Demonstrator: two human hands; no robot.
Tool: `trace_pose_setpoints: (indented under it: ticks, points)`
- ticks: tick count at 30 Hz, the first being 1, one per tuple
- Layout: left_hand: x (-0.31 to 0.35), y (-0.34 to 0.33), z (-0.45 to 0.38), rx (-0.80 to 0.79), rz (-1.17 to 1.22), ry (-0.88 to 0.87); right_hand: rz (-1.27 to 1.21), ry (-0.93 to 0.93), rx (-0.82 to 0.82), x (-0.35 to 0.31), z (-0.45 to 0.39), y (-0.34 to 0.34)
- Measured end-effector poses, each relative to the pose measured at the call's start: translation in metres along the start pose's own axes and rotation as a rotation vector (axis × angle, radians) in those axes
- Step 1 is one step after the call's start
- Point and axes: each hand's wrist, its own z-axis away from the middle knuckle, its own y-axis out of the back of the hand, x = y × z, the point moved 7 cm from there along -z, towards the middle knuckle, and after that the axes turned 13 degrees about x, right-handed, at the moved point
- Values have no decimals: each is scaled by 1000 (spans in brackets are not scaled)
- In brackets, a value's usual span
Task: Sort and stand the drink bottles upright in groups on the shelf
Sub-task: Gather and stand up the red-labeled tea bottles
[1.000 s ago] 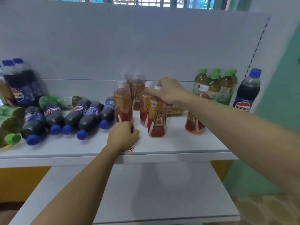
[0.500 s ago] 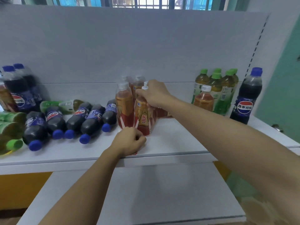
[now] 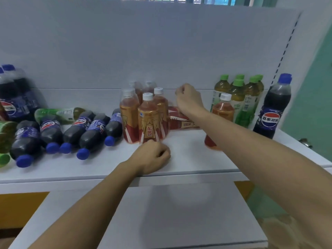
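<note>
Head view: we see the left hand (image 3: 152, 156) fisted on the white shelf (image 3: 194, 159), gripping nothing, just before the front energy-drink bottle (image 3: 148, 119), upright in its mid-shelf cluster. The right hand (image 3: 188, 102) hovers, fingers curled and empty, over a fallen energy-drink bottle (image 3: 179, 123). Pepsi bottles (image 3: 89, 131) lie left; green-tea bottles (image 3: 239, 99) stand right.

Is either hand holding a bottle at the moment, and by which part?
Nothing appears held: the left hand and the right hand are curled but empty.
</note>
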Motion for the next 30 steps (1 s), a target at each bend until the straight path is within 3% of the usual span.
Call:
trace_pose_setpoints:
  ticks: [3, 8, 12, 19, 24, 26, 28, 30]
  points:
    - [31, -21, -18, -21, -17, -80, 197, -61, -34, 33, -6, -8]
    - [29, -37, -55, 103, -39, 50, 568, 70, -63, 56, -5, -27]
    - [26, -49, -69, 140, -129, 66, 810, 71, -221, 81, -9, -40]
    - [22, -50, -68, 218, -106, 75, 1041, 148, -303, 89, -26, -48]
    - [20, -51, -68, 239, -147, 78, 1459, 202, -576, 65, -39, -40]
    - [21, -51, -69, 232, -154, 65, 1448, 25, -730, 64, -41, -27]
    - [23, -52, -70, 216, -168, 27, 1243, -146, -791, 58, -44, -18]
    - [22, -54, -71, 187, -165, 5, 1103, -110, -779, 40, -54, -14]
